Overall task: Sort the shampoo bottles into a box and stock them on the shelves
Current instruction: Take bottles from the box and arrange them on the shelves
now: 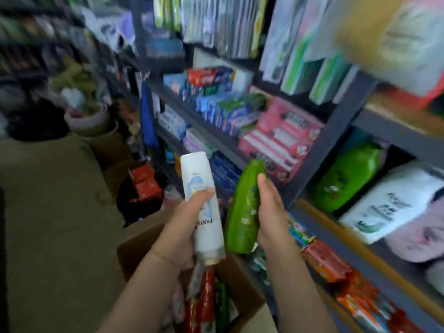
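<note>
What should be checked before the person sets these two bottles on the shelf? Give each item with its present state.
1. Left hand grips the white bottle firmly: ok.
2. Right hand grips the green bottle firmly: ok.
3. Matching green bottle on the shelf shows where green stock goes: ok.
4. Free room beside that shelved bottle: cannot tell, the picture is blurred.
5. White bottle upright: not ok, its cap points down.
6. Cardboard box below the hands, within reach: ok.
</note>
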